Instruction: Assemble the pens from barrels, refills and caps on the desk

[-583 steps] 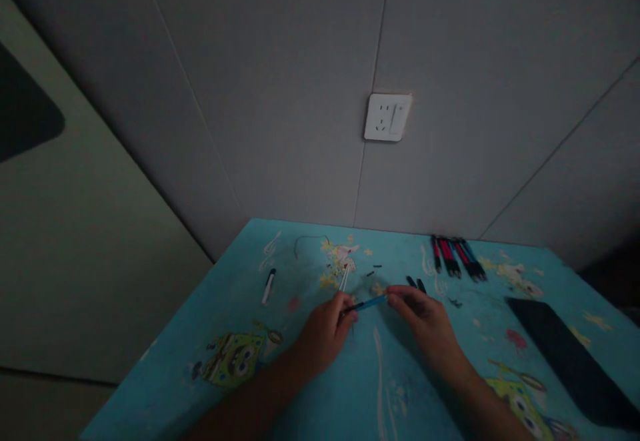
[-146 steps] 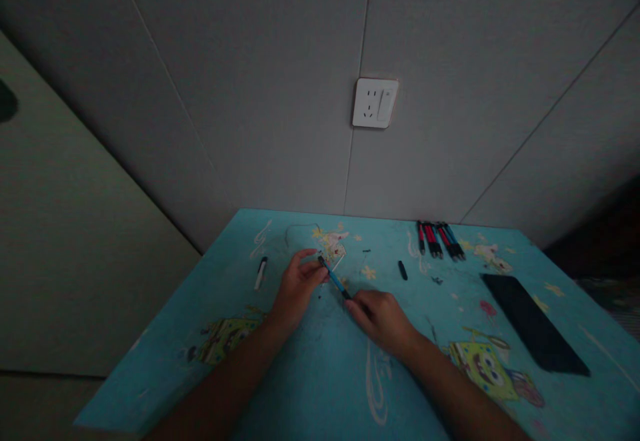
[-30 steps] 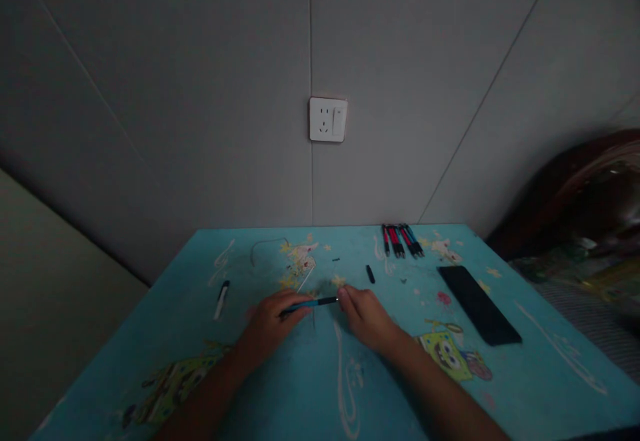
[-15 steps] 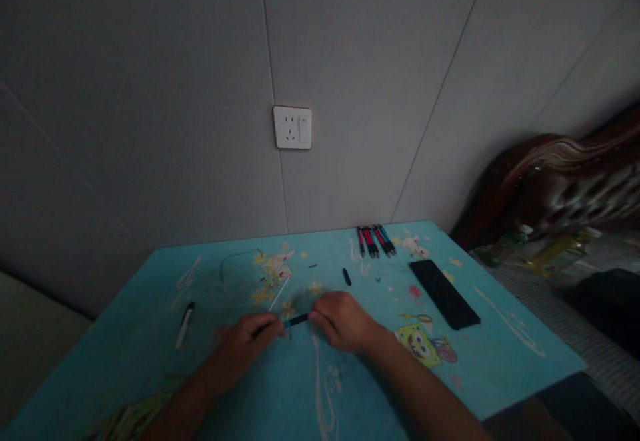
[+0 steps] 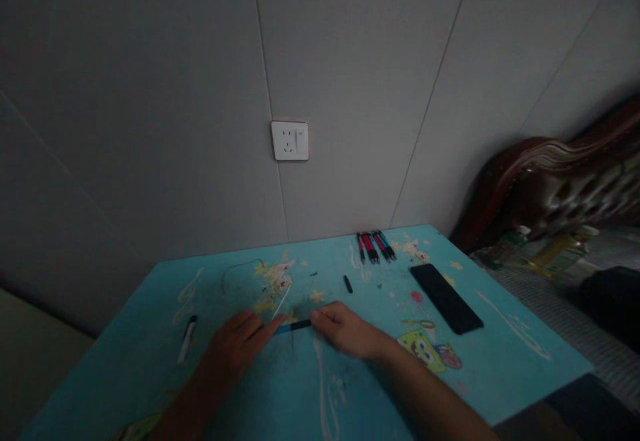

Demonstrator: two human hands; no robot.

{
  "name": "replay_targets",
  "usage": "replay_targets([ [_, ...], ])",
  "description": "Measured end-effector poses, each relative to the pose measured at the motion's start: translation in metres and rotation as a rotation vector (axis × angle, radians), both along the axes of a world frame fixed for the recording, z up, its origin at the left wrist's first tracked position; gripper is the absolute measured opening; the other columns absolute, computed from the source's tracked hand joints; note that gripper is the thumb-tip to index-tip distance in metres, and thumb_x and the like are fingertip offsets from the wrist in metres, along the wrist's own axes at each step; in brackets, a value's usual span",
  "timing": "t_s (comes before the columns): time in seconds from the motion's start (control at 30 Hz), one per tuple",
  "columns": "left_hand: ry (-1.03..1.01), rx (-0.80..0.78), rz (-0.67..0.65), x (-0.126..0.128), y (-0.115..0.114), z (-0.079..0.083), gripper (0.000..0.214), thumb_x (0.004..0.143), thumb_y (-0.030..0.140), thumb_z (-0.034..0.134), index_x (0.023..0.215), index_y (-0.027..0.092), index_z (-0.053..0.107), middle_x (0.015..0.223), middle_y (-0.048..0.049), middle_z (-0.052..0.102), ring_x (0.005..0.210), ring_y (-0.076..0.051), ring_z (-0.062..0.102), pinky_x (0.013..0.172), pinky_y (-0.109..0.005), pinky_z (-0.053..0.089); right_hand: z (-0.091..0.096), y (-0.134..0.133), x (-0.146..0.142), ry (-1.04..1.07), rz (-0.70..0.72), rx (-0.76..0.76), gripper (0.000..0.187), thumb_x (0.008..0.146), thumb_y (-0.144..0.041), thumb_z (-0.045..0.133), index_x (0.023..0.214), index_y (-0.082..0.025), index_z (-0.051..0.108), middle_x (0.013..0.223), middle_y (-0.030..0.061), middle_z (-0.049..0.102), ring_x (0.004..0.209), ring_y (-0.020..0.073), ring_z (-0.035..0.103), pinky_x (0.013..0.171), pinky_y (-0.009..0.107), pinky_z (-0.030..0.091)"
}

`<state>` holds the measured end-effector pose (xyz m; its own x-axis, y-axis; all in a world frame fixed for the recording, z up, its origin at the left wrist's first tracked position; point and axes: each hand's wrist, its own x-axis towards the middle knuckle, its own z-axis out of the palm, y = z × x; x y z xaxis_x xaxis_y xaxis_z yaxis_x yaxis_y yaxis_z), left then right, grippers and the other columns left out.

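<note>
Between my two hands lies a blue-and-black pen (image 5: pixel 293 327), level just over the table. The fingers of my right hand (image 5: pixel 343 329) are closed around its black end. My left hand (image 5: pixel 235 346) pinches the blue end, its finger stretched along the barrel; the tip there is hidden. A thin white stick (image 5: pixel 283 301) slants up from beside my left fingertips. Beyond my right hand lies a small black piece (image 5: pixel 347 284), too small to name surely. To the left of my left hand rests a white marker (image 5: pixel 186 342) with a black end.
Several red, blue and black pens (image 5: pixel 375 247) lie in a row at the table's back edge. A flat black rectangular object (image 5: pixel 445 299) lies at the right. The blue table cover (image 5: pixel 280 394) has cartoon prints. Behind is a wall with a socket (image 5: pixel 290 141); bottles (image 5: pixel 560 251) stand right.
My left hand has shifted left along the pen, showing more of its blue barrel. My right hand stays on the black end. The view has tilted slightly.
</note>
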<state>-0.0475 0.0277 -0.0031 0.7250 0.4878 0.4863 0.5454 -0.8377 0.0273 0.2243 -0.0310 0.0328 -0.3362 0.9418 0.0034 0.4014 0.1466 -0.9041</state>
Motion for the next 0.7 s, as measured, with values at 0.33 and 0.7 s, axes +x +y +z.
replay_targets([
  [0.33,-0.135,-0.129,0.739,-0.045,0.035,0.003,0.036,0.094,0.036,0.039,0.101,0.014,0.067,0.098,-0.0118,0.065,0.095,-0.026,0.059,0.09,-0.037,0.044,0.01,0.029,0.134,-0.803,-1.09,0.088,0.054,0.099,-0.048,0.024,0.1,-0.013,0.065,0.087,0.0203,0.069,0.083,0.0299,0.068,0.072,0.038,0.048],
  [0.7,0.09,-0.205,1.013,-0.065,0.036,-0.017,0.036,0.093,0.032,0.038,0.11,0.013,0.064,0.096,-0.0133,0.062,0.089,-0.027,0.06,0.075,-0.034,0.044,0.002,0.057,0.144,-1.011,-1.031,0.006,0.05,0.097,-0.045,0.03,0.104,-0.012,0.067,0.091,0.0231,0.069,0.089,0.0334,0.069,0.076,0.045,0.05],
])
